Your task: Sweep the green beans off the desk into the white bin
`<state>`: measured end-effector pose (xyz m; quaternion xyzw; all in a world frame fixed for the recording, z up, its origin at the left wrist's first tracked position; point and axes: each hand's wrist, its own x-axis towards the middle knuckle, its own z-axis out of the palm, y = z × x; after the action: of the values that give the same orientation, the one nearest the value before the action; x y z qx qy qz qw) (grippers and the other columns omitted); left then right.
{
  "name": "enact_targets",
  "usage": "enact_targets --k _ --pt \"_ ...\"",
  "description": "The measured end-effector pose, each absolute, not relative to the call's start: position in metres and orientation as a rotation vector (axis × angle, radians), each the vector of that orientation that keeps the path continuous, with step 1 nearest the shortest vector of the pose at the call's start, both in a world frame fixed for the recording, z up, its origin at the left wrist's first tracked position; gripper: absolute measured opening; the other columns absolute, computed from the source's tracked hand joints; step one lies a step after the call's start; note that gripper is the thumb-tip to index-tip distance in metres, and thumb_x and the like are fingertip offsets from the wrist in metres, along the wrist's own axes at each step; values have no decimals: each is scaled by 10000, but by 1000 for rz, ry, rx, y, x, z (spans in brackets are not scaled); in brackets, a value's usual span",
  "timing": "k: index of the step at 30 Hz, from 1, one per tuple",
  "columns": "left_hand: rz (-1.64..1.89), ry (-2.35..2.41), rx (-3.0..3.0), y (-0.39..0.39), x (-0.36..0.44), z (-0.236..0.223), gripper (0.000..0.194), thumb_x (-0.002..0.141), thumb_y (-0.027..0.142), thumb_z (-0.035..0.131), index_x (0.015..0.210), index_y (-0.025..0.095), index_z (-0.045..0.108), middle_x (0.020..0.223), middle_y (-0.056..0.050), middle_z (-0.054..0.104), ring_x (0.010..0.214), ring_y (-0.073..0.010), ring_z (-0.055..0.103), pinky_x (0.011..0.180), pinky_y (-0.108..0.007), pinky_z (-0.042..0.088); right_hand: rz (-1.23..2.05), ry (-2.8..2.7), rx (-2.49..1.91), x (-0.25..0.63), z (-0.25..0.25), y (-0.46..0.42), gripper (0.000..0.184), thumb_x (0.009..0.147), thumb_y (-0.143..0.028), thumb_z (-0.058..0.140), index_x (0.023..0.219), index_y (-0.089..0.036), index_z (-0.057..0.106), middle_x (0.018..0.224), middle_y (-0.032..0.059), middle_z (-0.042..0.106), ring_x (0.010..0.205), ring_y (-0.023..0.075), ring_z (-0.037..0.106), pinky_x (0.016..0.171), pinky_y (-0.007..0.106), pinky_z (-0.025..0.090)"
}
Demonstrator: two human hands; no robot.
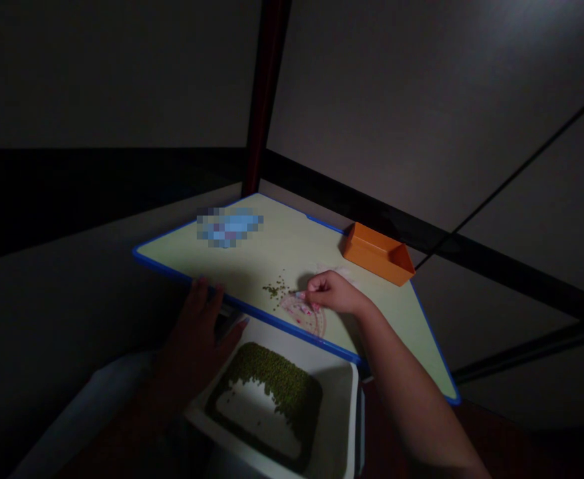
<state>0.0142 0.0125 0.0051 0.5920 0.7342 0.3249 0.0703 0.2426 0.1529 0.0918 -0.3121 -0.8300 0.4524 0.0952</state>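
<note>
My right hand [332, 291] is over the tabletop [242, 273], its thumb and fingers pinched together next to a small scatter of green beans [275, 290]. What lies between the fingertips, if anything, is too small to make out. Just below those fingers is a pink-patterned half-round shape [304, 318], resembling a protractor; I cannot tell whether it is loose or printed on the table. My left hand [197, 326], in shadow, is at the table's near edge with fingers apart and thumb stretched towards the white tub [339, 399]. Many green beans [277, 372] lie inside that tub, around a bare patch of its bottom.
An orange rectangular tray [376, 256] stands at the table's far right edge. A blurred-out light blue item [229, 227] lies at the far left. Blue trim [282, 324] runs round the table. Walls and a dark red post [265, 93] stand close behind.
</note>
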Motion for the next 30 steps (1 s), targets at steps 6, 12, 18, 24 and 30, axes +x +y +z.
enact_targets --k 6,12,18,24,30 --pt "999 2213 1794 13 14 4 827 767 597 363 1354 15 350 1542 -236 181 1452 -317 92 1154 -513 195 1246 -2437 -937 239 85 155 394 761 -443 617 526 -171 456 456 -67 404 453 57 317 471 226 236" --pt "1015 2215 1800 12 14 4 804 770 589 372 1360 42 349 1546 -220 185 1450 -315 107 1147 -517 215 1184 -2460 -961 242 86 155 363 772 -399 600 530 -171 455 465 -70 389 462 57 305 473 227 234" --pt "997 2219 1784 13 14 4 824 768 624 348 1369 61 341 1555 -201 173 1451 -304 105 1153 -504 205 1163 -2457 -988 245 85 156 334 781 -349 591 536 -169 452 472 -67 403 471 58 318 480 223 247" --pt "991 2218 1809 13 13 4 817 776 616 348 1367 52 340 1551 -209 180 1450 -310 104 1152 -508 204 1105 -2469 -1006 247 89 155 329 788 -323 584 531 -173 443 470 -73 372 469 59 308 477 229 236" --pt "991 2212 1809 13 13 5 796 785 589 389 1359 40 347 1541 -229 188 1446 -325 111 1149 -523 217 1039 -2474 -1055 252 92 154 321 787 -328 583 539 -164 461 473 -55 427 468 61 333 474 223 247"
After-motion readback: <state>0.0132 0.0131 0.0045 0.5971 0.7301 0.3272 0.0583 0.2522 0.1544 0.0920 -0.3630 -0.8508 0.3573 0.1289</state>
